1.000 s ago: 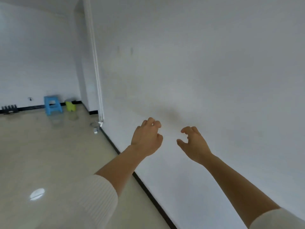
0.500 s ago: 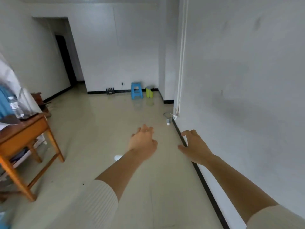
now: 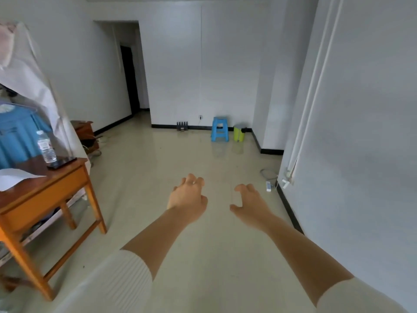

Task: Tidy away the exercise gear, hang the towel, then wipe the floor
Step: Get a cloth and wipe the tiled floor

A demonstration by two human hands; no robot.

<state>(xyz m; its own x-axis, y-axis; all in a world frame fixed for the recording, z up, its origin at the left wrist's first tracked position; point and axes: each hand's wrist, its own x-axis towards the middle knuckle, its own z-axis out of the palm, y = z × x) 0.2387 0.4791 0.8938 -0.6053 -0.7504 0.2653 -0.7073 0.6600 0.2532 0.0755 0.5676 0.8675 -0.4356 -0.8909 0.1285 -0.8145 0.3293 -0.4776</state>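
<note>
My left hand [image 3: 188, 197] and my right hand [image 3: 249, 204] are stretched out in front of me at mid-height over the glossy cream tiled floor [image 3: 180, 159]. Both hands hold nothing, and their fingers hang loosely curled. No exercise gear, towel or cloth shows in this view. White ribbed sleeves cover my upper forearms at the bottom of the frame.
A wooden table [image 3: 42, 190] at the left carries a water bottle [image 3: 46, 146], a phone [image 3: 62, 162] and paper. Behind it hangs a blue garment [image 3: 18, 134]. A blue stool [image 3: 220, 132] and a yellow-green bin [image 3: 239, 132] stand by the far wall. A white wall [image 3: 361, 132] runs along the right, a doorway [image 3: 129, 80] lies far left.
My view has swung left, away from the white wall and into the room; the table and doorway came into sight. Both hands stay raised and empty.
</note>
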